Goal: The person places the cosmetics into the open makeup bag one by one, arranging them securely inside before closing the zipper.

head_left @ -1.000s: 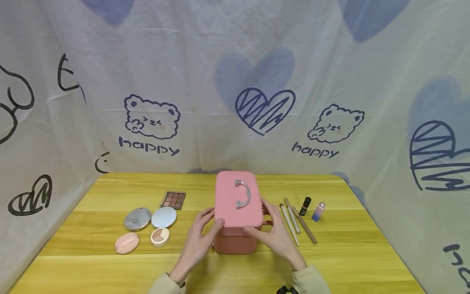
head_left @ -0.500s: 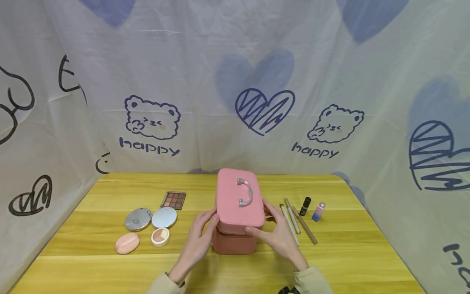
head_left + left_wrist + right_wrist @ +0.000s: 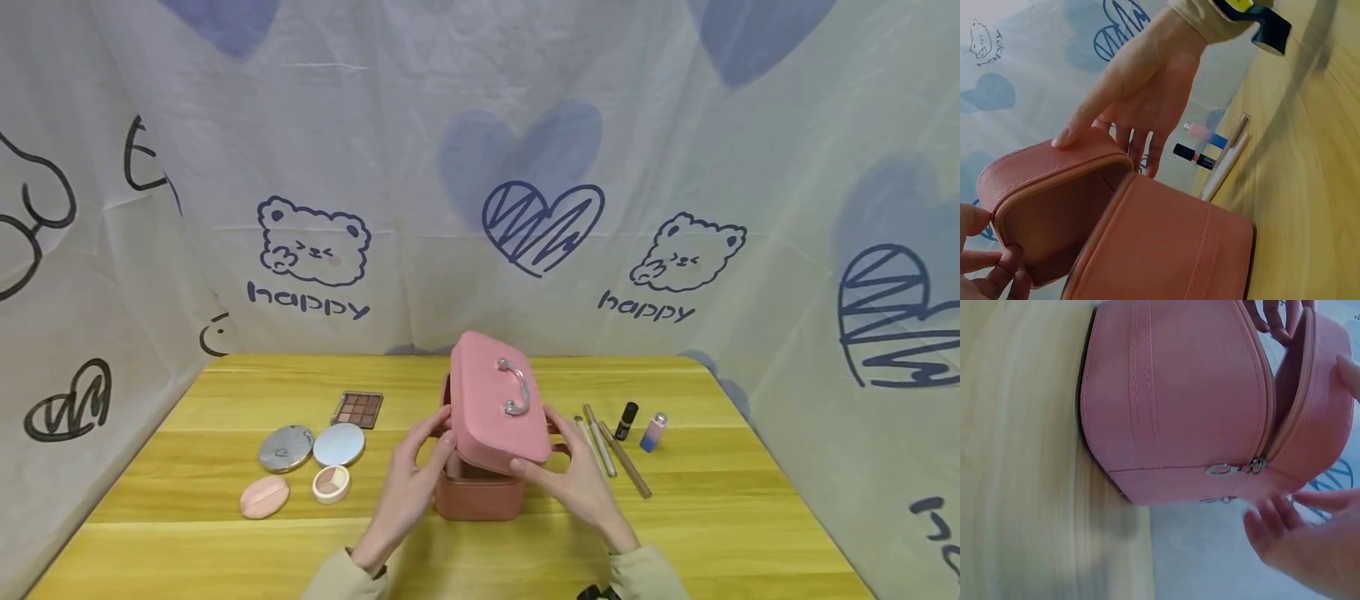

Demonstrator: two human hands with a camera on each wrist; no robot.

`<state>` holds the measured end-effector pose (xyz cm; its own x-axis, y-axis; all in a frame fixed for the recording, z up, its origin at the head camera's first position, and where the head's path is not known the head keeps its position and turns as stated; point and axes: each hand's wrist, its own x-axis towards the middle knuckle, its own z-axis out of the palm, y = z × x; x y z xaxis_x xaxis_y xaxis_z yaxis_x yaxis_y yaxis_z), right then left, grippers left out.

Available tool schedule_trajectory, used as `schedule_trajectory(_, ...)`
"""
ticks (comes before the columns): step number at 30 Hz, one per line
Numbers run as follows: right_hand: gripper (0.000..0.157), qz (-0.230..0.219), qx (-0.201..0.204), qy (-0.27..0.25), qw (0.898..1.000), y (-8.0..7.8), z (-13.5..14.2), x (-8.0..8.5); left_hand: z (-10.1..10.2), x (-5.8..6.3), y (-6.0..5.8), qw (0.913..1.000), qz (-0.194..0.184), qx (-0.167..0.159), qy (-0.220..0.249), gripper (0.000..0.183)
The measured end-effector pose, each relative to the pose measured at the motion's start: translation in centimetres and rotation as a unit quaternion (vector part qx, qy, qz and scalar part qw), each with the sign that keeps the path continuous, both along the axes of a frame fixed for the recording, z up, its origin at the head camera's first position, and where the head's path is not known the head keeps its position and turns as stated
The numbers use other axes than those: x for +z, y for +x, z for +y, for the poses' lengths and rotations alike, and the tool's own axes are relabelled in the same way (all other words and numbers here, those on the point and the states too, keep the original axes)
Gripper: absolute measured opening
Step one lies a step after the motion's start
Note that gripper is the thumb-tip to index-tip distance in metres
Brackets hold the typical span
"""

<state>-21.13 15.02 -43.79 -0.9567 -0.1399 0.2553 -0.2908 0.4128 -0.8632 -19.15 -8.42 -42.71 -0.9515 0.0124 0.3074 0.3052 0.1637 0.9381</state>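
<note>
A pink makeup case (image 3: 480, 497) stands on the table, its lid (image 3: 498, 400) raised and tilted to the right. A silver handle (image 3: 517, 387) tops the lid. My left hand (image 3: 411, 477) pinches the lid's rim at its left side; the left wrist view shows those fingers (image 3: 999, 275) curled under the zipped edge. My right hand (image 3: 576, 485) holds the lid's right front corner, thumb on the front and fingers along the side. Zipper pulls (image 3: 1222, 470) hang by the opening in the right wrist view. The inside shows dark in the left wrist view.
Left of the case lie an eyeshadow palette (image 3: 357, 409), two round compacts (image 3: 287, 448), a small round pot (image 3: 331, 483) and a pink puff (image 3: 264, 497). To the right are several slender pencils or brushes (image 3: 626, 460), a black tube (image 3: 627, 421) and a pink-blue tube (image 3: 654, 432).
The lid has gone from lying closed on the case to raised and tipped to the right, exposing the opening. Both hands have moved up slightly with it.
</note>
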Motion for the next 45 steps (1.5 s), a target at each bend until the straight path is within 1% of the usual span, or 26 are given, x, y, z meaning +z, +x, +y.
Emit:
schedule_trajectory(3, 0.095, 0.031, -0.031, 0.026, 0.999, 0.4, -0.4, 0.2, 0.2, 0.3, -0.1, 0.9993, -0.013, 0.001, 0.035, 0.041)
schedule_trajectory(5, 0.096, 0.072, -0.041, 0.041, 0.996, 0.6, -0.8, 0.4, 0.2, 0.4, -0.1, 0.9985, -0.022, 0.007, 0.05, 0.04)
schedule_trajectory(6, 0.095, 0.101, -0.039, 0.048, 0.993, 0.6, -1.1, 0.5, 0.3, 0.4, -0.1, 0.998, -0.025, 0.009, 0.057, 0.039)
schedule_trajectory(8, 0.092, 0.166, -0.033, 0.069, 0.983, 0.7, -1.6, 0.5, 0.3, 0.5, -0.1, 0.9974, -0.028, 0.013, 0.065, 0.038)
schedule_trajectory(9, 0.089, 0.2, -0.03, 0.083, 0.976, 0.6, -1.8, 0.5, 0.3, 0.5, -0.1, 0.9972, -0.028, 0.013, 0.067, 0.038)
schedule_trajectory(11, 0.085, 0.261, -0.027, 0.109, 0.959, 0.5, -2.2, 0.5, 0.3, 0.6, -0.1, 0.9972, -0.029, 0.014, 0.067, 0.038)
schedule_trajectory(13, 0.082, 0.311, -0.031, 0.131, 0.941, 0.4, -2.6, 0.4, 0.4, 0.6, -0.1, 0.9974, -0.029, 0.013, 0.065, 0.038)
schedule_trajectory(15, 0.08, 0.344, -0.041, 0.147, 0.927, 0.2, -3.0, 0.4, 0.4, 0.6, -0.1, 0.9976, -0.028, 0.012, 0.062, 0.038)
schedule_trajectory(17, 0.081, 0.363, -0.049, 0.157, 0.917, 0.1, -3.3, 0.3, 0.4, 0.6, -0.1, 0.9978, -0.028, 0.012, 0.059, 0.038)
schedule_trajectory(18, 0.081, 0.368, -0.054, 0.162, 0.914, 0.1, -3.5, 0.3, 0.4, 0.6, -0.1, 0.9978, -0.028, 0.012, 0.059, 0.038)
schedule_trajectory(21, 0.082, 0.373, -0.064, 0.171, 0.91, 0.0, -3.7, 0.4, 0.5, 0.6, -0.1, 0.9979, -0.026, 0.011, 0.058, 0.038)
schedule_trajectory(24, 0.08, 0.37, -0.07, 0.172, 0.91, 0.1, -3.8, 0.4, 0.5, 0.5, -0.1, 0.9981, -0.026, 0.01, 0.055, 0.038)
schedule_trajectory(28, 0.077, 0.363, -0.066, 0.153, 0.917, 0.2, -3.8, 0.4, 0.3, 0.3, -0.2, 0.9989, -0.017, 0.012, 0.042, 0.037)
schedule_trajectory(32, 0.074, 0.357, -0.062, 0.126, 0.924, 0.3, -3.7, 0.3, -0.1, -0.4, -0.5, 0.9994, -0.002, 0.021, 0.026, 0.039)
schedule_trajectory(34, 0.074, 0.353, -0.063, 0.112, 0.927, 0.3, -3.6, 0.3, -0.5, -0.8, -0.7, 0.9995, -0.001, 0.027, 0.017, 0.041)
schedule_trajectory(39, 0.075, 0.338, -0.066, 0.083, 0.935, 0.4, -3.2, 0.5, -1.2, -1.7, -0.9, 0.9992, -0.021, 0.034, -0.009, 0.046)
schedule_trajectory(45, 0.073, 0.316, -0.072, 0.068, 0.944, 0.6, -2.9, 0.7, -1.5, -2.6, -1.0, 0.9981, -0.03, 0.029, -0.044, 0.049)
